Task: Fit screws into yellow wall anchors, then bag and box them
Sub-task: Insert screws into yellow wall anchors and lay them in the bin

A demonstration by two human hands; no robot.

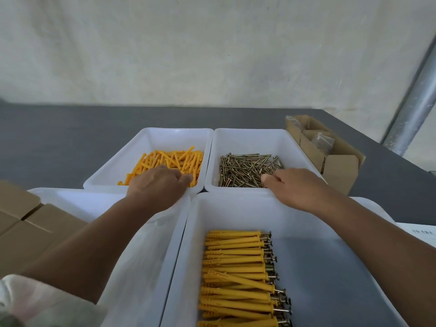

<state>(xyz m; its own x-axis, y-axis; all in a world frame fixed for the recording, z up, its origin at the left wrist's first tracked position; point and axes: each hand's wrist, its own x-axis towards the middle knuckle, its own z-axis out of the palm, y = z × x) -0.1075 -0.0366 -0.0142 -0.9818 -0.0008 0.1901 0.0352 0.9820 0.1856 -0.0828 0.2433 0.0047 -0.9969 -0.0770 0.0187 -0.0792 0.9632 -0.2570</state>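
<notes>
The far left white bin (pixel 151 138) holds loose yellow anchors (pixel 174 159). My left hand (pixel 158 182) reaches into it, fingers curled down into the pile, thumb and forefinger pinched together on an anchor. Loose brass screws (pixel 247 168) fill the far right bin (pixel 250 138). My right hand (pixel 295 187) hovers over that bin's near right corner with the thumb stretched left. Its fingers point down among the screws and are hidden behind the back of the hand. The near bin (pixel 236 208) holds several anchors fitted with screws (pixel 238 277), laid in a stack.
A white bin (pixel 77 199) lies under my left forearm. Closed cardboard boxes (pixel 28 223) sit at the near left. Open cardboard boxes with clear bags (pixel 323 147) stand at the far right on the dark grey table (pixel 59 142). A metal pole (pixel 415 107) rises at the right.
</notes>
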